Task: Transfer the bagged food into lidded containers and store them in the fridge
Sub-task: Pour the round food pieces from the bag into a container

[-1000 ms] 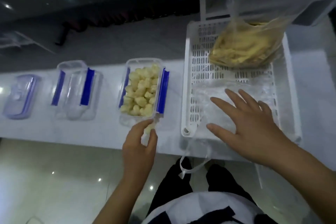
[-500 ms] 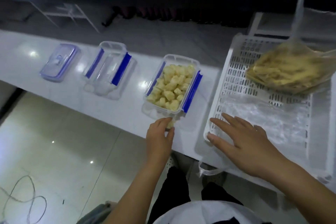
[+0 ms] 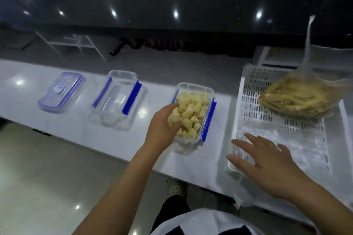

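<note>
on the white table (image 3: 193, 166) stands a clear rectangular container (image 3: 205, 89) with blue side clips, full of pale yellow food chunks (image 3: 193, 112). the left hand (image 3: 162, 126) reaches in over its near left rim, fingers and thumb curled against the chunks at that edge; whether this grip actually pinches a piece cannot be told, since the fingertips are lost among the food. the container carries no lid.

to the left, well apart, stands a second clear container (image 3: 116, 99) of the same kind, blue clips flipped outward, with no food in it. further left a clear lid with a blue rim (image 3: 61, 91) lies flat on the table.

to the right of the filled container sits a white slotted plastic tray (image 3: 246, 105). the right hand (image 3: 267, 162) is over its near left corner, palm down, its grip spread wide with straight fingers and holding nothing; whether it touches the tray is unclear. a flattened clear plastic bag (image 3: 286, 139) lies on the tray floor just beyond those fingers. at the tray's far right a clear plastic bag of yellowish strip-shaped food (image 3: 298, 99) rests on the slots, its neck rising as a thin twisted strand towards the top of the view.

behind the table runs a dark glossy counter (image 3: 152, 2). below it, pale floor tiles (image 3: 47, 177) show.
</note>
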Motion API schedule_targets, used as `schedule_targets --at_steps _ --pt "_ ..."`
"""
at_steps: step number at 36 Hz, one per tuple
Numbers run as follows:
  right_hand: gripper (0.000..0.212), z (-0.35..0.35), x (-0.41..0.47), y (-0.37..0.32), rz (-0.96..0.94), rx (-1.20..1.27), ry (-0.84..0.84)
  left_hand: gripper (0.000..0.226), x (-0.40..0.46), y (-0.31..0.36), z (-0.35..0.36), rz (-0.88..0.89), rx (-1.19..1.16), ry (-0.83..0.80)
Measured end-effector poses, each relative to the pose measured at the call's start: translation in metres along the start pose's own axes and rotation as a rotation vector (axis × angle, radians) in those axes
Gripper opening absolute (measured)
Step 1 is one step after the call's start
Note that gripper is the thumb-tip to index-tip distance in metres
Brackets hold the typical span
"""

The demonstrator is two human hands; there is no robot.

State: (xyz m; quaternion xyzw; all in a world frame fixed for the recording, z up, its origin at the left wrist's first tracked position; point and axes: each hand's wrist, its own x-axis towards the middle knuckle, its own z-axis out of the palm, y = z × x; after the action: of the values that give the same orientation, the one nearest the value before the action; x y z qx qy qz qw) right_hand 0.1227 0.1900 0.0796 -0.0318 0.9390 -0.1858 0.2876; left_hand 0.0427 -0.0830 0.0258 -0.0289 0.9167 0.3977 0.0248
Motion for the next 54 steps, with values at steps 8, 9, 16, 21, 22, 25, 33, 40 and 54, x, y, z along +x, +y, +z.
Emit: schedule_targets --at_steps 8,9,16,21,22,25,33,40,54 --pt "0.077 -0.016 0.007 -0.059 0.006 0.38 0.249 0.057 0.032 -0.029 -0.039 -0.288 -0.382 -0.172" --pt "0.075 -0.017 0.012 -0.068 -0.007 0.454 0.291 0.057 0.039 -0.031 -0.045 -0.342 -0.441 -0.229" --pt "0.054 -0.005 0.073 -0.109 0.166 0.917 0.419 0.044 0.075 -0.036 -0.07 -0.439 -0.664 -0.543" --pt "0.051 0.005 0.104 -0.111 0.442 1.233 0.316 0.03 0.088 -0.037 -0.072 -0.409 -0.673 -0.651" --pt "0.046 0.006 0.108 -0.111 0.476 1.285 0.293 0.032 0.09 -0.038 -0.072 -0.406 -0.68 -0.67" --pt "0.037 0.007 0.116 -0.11 0.516 1.421 0.277 0.035 0.093 -0.037 -0.074 -0.392 -0.689 -0.711" --pt "0.051 0.033 0.112 -0.113 0.619 1.449 0.371 0.03 0.077 -0.043 -0.079 -0.424 -0.724 -0.755" --pt "0.068 0.063 0.08 -0.11 0.644 1.497 0.238 0.032 0.039 -0.071 -0.089 -0.542 -0.773 -0.75" --pt "0.06 0.01 0.11 -0.117 0.577 1.516 0.289 0.036 0.069 -0.033 -0.087 -0.639 -0.798 -0.677"
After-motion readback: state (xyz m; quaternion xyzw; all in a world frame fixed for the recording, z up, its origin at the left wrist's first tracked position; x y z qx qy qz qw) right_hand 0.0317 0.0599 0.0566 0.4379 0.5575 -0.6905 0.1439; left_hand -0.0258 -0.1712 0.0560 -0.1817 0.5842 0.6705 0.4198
